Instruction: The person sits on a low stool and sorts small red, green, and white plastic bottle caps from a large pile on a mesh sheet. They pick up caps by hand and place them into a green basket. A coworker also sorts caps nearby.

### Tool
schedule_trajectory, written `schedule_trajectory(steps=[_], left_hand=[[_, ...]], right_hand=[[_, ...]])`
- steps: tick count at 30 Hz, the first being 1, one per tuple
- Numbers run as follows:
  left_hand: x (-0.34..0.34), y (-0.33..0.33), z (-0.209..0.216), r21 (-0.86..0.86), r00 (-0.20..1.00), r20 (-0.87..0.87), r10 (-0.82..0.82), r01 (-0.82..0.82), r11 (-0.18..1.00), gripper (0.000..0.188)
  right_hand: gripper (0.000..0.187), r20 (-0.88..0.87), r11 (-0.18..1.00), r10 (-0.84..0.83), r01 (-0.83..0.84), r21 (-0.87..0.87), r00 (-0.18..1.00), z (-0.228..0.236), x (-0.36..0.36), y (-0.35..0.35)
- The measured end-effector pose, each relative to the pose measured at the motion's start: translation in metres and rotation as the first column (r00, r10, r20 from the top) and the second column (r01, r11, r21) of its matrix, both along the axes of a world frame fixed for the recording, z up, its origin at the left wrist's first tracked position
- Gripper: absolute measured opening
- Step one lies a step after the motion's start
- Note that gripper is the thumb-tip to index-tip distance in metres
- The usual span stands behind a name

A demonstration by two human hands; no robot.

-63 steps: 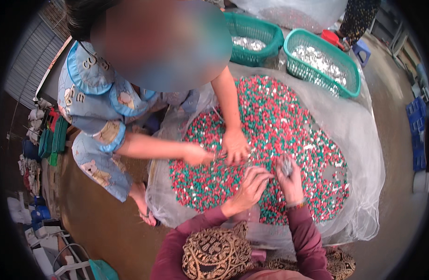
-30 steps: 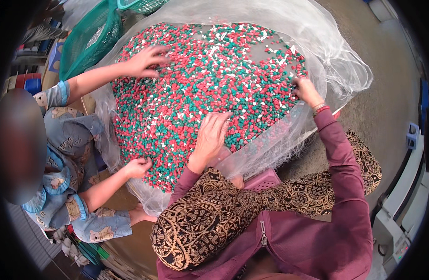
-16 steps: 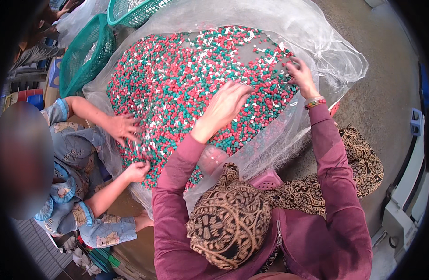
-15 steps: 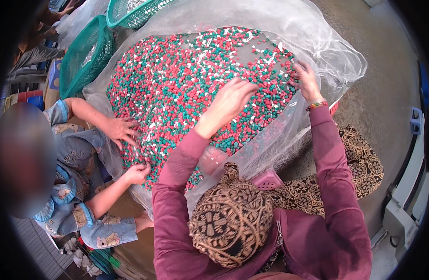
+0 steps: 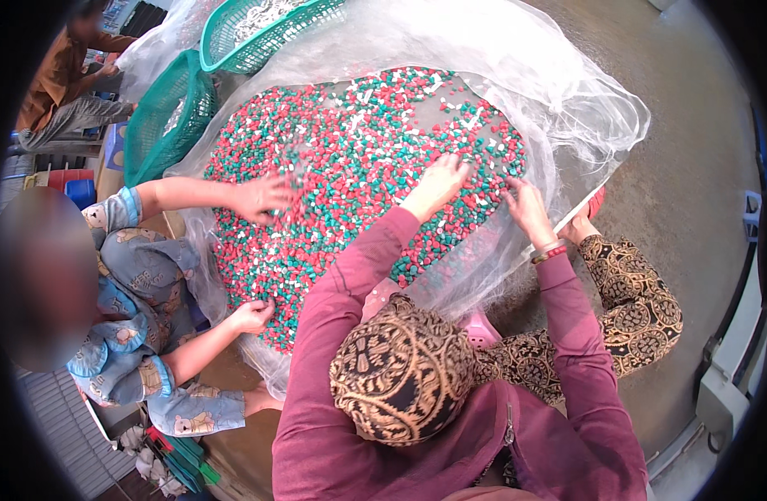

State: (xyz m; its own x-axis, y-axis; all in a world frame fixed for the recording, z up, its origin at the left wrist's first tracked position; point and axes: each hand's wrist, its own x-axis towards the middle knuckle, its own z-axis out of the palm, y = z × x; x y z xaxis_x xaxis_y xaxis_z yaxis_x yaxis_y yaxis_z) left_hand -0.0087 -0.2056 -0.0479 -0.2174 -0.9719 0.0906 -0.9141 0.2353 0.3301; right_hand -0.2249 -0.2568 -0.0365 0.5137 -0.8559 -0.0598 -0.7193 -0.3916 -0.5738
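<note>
A wide layer of small red, green and white pieces (image 5: 341, 184) lies on a sheer whitish mesh sheet (image 5: 559, 108). Over the right part of the layer my left hand (image 5: 439, 184) reaches down, its fingers curled among the pieces. My right hand (image 5: 531, 213), with bands at the wrist, is by the layer's right edge, its fingers bent together at the pieces. What either hand pinches is too small to make out. Across the left side, a co-worker's blurred hand (image 5: 266, 199) moves over the pieces, and their other hand (image 5: 251, 317) is closed at the near left edge.
Two green plastic baskets (image 5: 170, 125) stand at the far left, one holding white pieces. A co-worker in blue patterned clothes (image 5: 141, 259) sits at left; another person (image 5: 62, 83) is farther back. A pink stool (image 5: 481, 330) shows beside my patterned trousers (image 5: 642, 309).
My left hand has shifted right and slightly down; my right hand has moved down and a little left. The co-worker's farther hand has swept right over the pieces. The view has shifted slightly.
</note>
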Motion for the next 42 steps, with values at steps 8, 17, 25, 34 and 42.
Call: schedule_trajectory(steps=[8, 17, 25, 34, 42], left_hand=[[0.063, 0.026, 0.006, 0.239, 0.708, -0.452, 0.543, -0.491, 0.838, 0.016], [0.109, 0.037, 0.074, 0.547, -0.248, -0.836, 0.489, -0.306, 0.779, 0.02], [0.07, 0.028, 0.007, 0.097, 0.934, 0.176, 0.311, -0.331, 0.939, 0.017], [0.081, 0.033, 0.038, 0.253, 0.92, -0.045, 0.388, -0.366, 0.896, 0.025], [0.08, 0.146, 0.085, 0.583, -0.549, -0.673, 0.495, 0.017, 0.812, 0.012]], right_hand=[[0.032, -0.329, 0.996, 0.032, -0.056, -0.064, 0.944, -0.012, -0.005, 0.006], [0.037, -0.136, 0.966, 0.236, -0.247, -0.071, 0.962, -0.008, -0.001, 0.017], [0.05, 0.447, 0.8, -0.305, -0.028, 0.599, 0.841, 0.027, 0.041, 0.015], [0.053, -0.055, 0.985, 0.13, -0.123, 0.122, 0.99, -0.014, -0.002, -0.015], [0.053, 0.02, 0.988, 0.15, -0.15, -0.033, 0.988, -0.013, 0.054, 0.032]])
